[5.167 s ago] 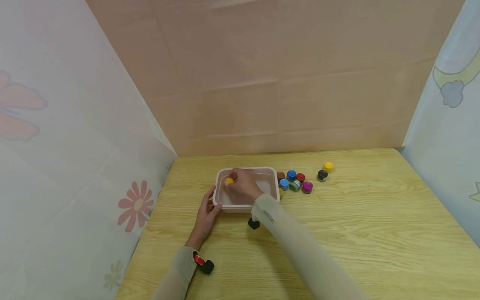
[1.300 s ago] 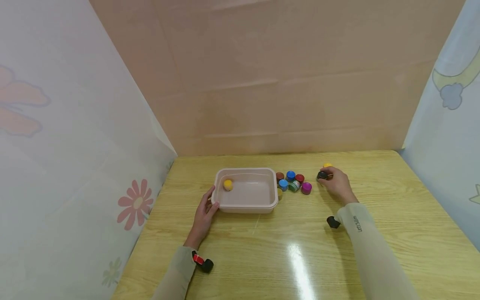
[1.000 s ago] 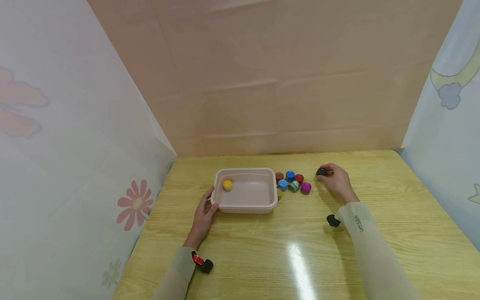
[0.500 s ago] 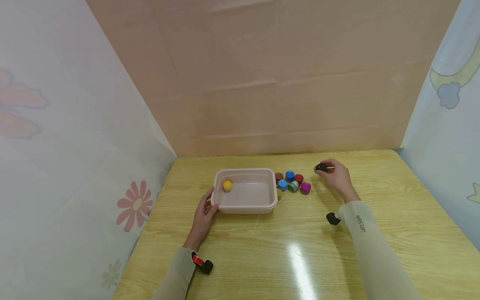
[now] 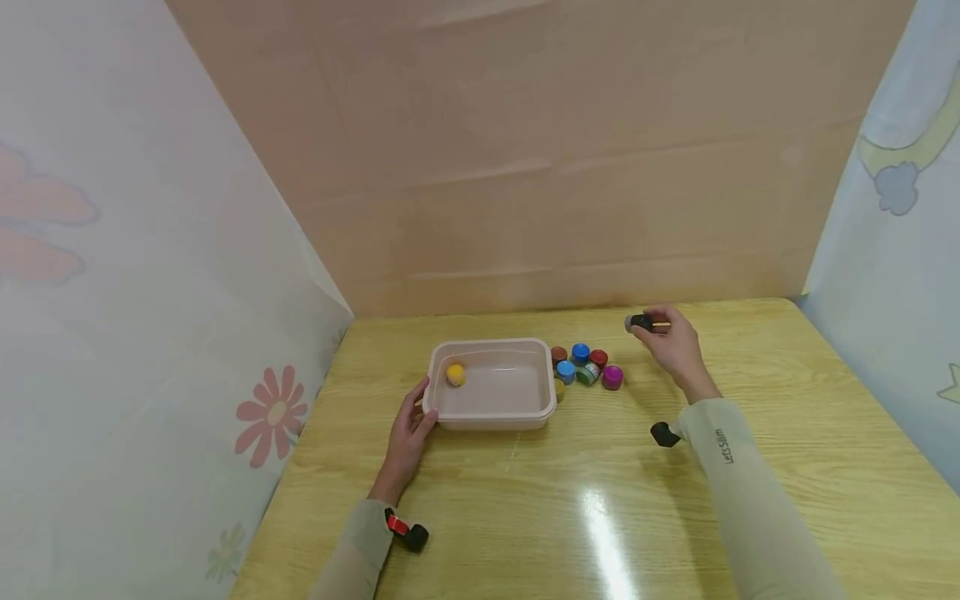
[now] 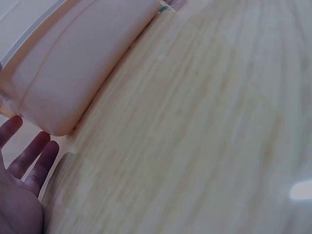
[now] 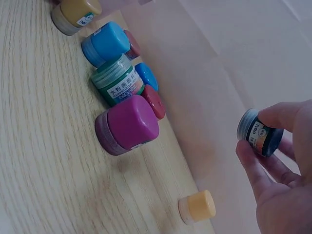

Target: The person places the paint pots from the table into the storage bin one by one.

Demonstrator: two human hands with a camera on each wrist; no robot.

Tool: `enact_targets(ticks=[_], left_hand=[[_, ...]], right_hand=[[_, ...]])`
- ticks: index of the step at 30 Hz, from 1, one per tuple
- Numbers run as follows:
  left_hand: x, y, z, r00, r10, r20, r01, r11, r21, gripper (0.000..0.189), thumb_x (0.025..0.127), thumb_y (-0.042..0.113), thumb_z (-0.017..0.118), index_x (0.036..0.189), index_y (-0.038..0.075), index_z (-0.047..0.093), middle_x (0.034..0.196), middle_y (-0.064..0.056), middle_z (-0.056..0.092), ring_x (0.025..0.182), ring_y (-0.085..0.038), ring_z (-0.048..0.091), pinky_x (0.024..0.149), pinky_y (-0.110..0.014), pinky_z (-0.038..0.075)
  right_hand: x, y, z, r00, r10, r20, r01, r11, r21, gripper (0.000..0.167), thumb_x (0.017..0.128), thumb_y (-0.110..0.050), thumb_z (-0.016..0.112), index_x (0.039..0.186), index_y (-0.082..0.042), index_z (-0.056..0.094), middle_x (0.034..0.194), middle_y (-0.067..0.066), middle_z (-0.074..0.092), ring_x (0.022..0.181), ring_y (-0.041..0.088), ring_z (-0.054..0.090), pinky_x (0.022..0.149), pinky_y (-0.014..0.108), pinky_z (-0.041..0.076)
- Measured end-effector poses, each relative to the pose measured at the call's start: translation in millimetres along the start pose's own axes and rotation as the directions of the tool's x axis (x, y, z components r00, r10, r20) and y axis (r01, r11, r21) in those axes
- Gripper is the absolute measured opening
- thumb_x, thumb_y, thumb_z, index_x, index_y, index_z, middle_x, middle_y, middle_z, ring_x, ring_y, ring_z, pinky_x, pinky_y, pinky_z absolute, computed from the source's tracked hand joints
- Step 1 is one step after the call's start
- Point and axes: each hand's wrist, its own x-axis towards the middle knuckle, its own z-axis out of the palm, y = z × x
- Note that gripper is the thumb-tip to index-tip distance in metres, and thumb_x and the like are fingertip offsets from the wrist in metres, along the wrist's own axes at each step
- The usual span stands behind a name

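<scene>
My right hand (image 5: 675,343) pinches a small black paint jar (image 7: 261,132) between thumb and fingers, in the air above the back right of the table. The jar is tilted, its clear end facing left in the head view. My left hand (image 5: 405,437) is at the near left corner of a pale pink plastic tray (image 5: 495,422), thumb by the rim. In the left wrist view its fingers (image 6: 30,153) are spread and fairly straight, their tips at the tray's corner. One yellow-orange paint jar (image 5: 456,374) sits inside the tray, towards its left end.
Right of the tray are several paint jars: brown (image 5: 558,355), blue (image 5: 581,352), red (image 5: 598,358), light blue (image 5: 566,372), ochre (image 5: 559,389), magenta (image 5: 612,377), and green (image 5: 588,374) on its side. A yellow jar (image 7: 197,206) stands near the back edge. Papered walls enclose the table.
Earlier, my right hand held the yellow-orange jar over the tray; that jar now rests inside. Since then the right hand has gripped the black jar, lifted it and tipped it. My left hand stays put.
</scene>
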Motion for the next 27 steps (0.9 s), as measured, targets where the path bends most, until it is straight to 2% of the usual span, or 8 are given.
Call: enact_targets(ticks=[5, 9, 13, 16, 21, 24, 27], left_hand=[[-1.5, -0.2, -0.6, 1.000, -0.020, -0.010, 0.020, 1.000, -0.018, 0.057, 0.108, 0.012, 0.054, 0.162, 0.018, 0.035, 0.166, -0.011, 0.035, 0.137, -0.043, 0.050, 0.097, -0.015, 0.050], [-0.7, -2.1, -0.1, 1.000, 0.005, -0.012, -0.005, 1.000, -0.025, 0.055, 0.108, 0.010, 0.052, 0.161, 0.016, 0.037, 0.165, -0.011, 0.037, 0.134, -0.044, 0.052, 0.096, -0.015, 0.050], [-0.1, -3.3, 0.9, 0.999, 0.043, -0.011, -0.043, 0.999, -0.029, 0.053, 0.108, 0.012, 0.053, 0.159, 0.020, 0.041, 0.162, -0.009, 0.041, 0.130, -0.041, 0.055, 0.094, -0.016, 0.051], [0.5, -4.5, 0.4, 0.998, 0.065, -0.009, -0.065, 0.997, -0.031, 0.052, 0.108, 0.016, 0.054, 0.158, 0.023, 0.042, 0.162, -0.006, 0.042, 0.128, -0.038, 0.056, 0.094, -0.017, 0.052], [2.1, -5.7, -0.6, 0.998, 0.068, -0.002, -0.068, 0.997, -0.034, 0.052, 0.108, 0.018, 0.055, 0.158, 0.026, 0.042, 0.162, -0.005, 0.042, 0.128, -0.037, 0.056, 0.095, -0.019, 0.053], [1.9, -5.5, -0.9, 0.998, 0.064, 0.000, -0.063, 0.998, -0.030, 0.052, 0.108, 0.018, 0.055, 0.158, 0.027, 0.042, 0.161, -0.005, 0.042, 0.128, -0.037, 0.056, 0.095, -0.019, 0.053], [1.3, -5.6, -1.1, 0.999, 0.053, -0.002, -0.053, 0.998, -0.028, 0.052, 0.108, 0.018, 0.055, 0.158, 0.027, 0.042, 0.161, -0.004, 0.042, 0.129, -0.037, 0.056, 0.095, -0.018, 0.052]], right_hand=[[1.2, -2.2, 2.9, 0.999, -0.044, -0.003, 0.044, 0.998, 0.041, 0.048, 0.103, -0.019, 0.064, 0.145, 0.000, 0.053, 0.141, 0.030, 0.048, 0.123, 0.041, 0.054, 0.075, 0.006, 0.044], [0.8, -4.7, 3.6, 0.999, -0.041, -0.016, 0.042, 0.994, 0.097, 0.043, 0.103, -0.016, 0.064, 0.141, 0.003, 0.055, 0.143, 0.026, 0.047, 0.118, 0.027, 0.053, 0.077, 0.005, 0.046], [-0.3, -7.2, 3.1, 1.000, -0.008, -0.019, 0.011, 0.987, 0.162, 0.045, 0.103, -0.018, 0.065, 0.141, 0.002, 0.054, 0.140, 0.016, 0.050, 0.110, 0.010, 0.052, 0.080, 0.007, 0.048], [-0.4, -8.5, 3.3, 1.000, 0.018, -0.016, -0.014, 0.978, 0.207, 0.047, 0.102, -0.021, 0.066, 0.142, 0.001, 0.052, 0.132, 0.004, 0.051, 0.108, 0.003, 0.051, 0.079, 0.010, 0.050], [-0.4, -11.1, 4.3, 0.999, 0.025, -0.028, -0.017, 0.967, 0.254, 0.051, 0.099, -0.026, 0.071, 0.139, 0.000, 0.054, 0.121, -0.011, 0.052, 0.107, 0.002, 0.054, 0.079, 0.013, 0.051], [0.7, -10.9, 5.6, 1.000, 0.014, -0.026, -0.006, 0.961, 0.275, 0.052, 0.098, -0.024, 0.073, 0.139, 0.001, 0.054, 0.120, -0.012, 0.053, 0.106, 0.003, 0.055, 0.080, 0.012, 0.051], [1.7, -10.7, 7.8, 1.000, 0.002, -0.024, 0.005, 0.954, 0.301, 0.045, 0.098, -0.018, 0.073, 0.137, -0.002, 0.057, 0.121, -0.011, 0.053, 0.106, 0.003, 0.055, 0.080, 0.010, 0.051]])
